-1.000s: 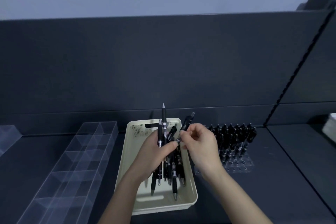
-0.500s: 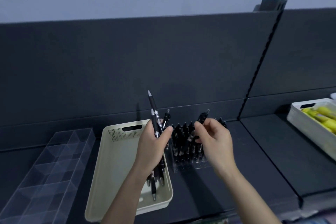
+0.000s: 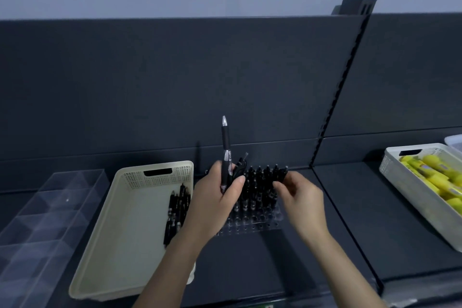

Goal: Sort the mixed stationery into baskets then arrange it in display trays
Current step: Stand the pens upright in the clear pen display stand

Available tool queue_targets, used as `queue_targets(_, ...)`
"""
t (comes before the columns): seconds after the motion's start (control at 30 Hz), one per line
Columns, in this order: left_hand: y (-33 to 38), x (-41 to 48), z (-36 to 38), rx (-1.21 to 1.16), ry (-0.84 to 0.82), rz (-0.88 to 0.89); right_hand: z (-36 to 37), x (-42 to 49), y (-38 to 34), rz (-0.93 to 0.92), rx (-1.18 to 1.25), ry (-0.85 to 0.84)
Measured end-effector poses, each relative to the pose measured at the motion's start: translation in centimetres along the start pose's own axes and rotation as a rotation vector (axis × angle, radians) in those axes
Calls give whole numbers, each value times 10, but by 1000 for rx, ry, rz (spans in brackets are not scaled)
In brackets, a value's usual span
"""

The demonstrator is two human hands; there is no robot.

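Observation:
My left hand (image 3: 217,197) grips a bunch of black pens (image 3: 226,147), tips pointing up, just right of the cream basket (image 3: 120,227). A few more black pens (image 3: 176,212) lie inside that basket along its right wall. My right hand (image 3: 297,195) pinches one black pen (image 3: 282,173) at the right end of the clear pen display tray (image 3: 252,222), which has several black pens standing in its holes. The tray's left part is hidden behind my left hand.
A clear compartment tray (image 3: 42,220) lies at the left on the dark shelf. A white basket (image 3: 410,190) of yellow items stands at the right, past a shelf divider (image 3: 337,97). The dark back panel rises behind everything.
The view has swung right. My left hand lifted the pen bunch out of the basket towards the display tray. My right hand carried one pen down to the tray's right end.

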State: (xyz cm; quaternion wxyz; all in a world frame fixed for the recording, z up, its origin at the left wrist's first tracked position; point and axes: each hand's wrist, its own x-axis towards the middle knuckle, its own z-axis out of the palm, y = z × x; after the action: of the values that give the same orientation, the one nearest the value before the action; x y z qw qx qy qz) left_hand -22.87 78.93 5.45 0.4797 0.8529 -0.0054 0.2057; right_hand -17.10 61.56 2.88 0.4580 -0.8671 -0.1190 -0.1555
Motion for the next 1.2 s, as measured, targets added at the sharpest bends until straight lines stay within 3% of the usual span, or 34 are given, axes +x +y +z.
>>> queue_targets(0.13, 7, 4, 12, 46, -44, 9, 4, 1, 9, -28, -32, -80)
queue_targets(0.47, 3, -13, 35, 12, 30, -85, 13, 2, 14, -91, -241, -297)
queue_targets(0.83, -3, -21, 38, -28, 32, -133, 11, 5, 10, -94, -368, -353)
queue_targets(1.0, -11, -21, 39, -10, -109, -99, -14, 6, 1, 80, 88, -174)
queue_targets(1.1, -13, -16, 42, 15, -210, -50, -23, 13, -12, 211, 482, -206)
queue_targets(1.2, -15, -12, 46, -7, -305, -10, -27, 15, -19, 253, 620, -285)
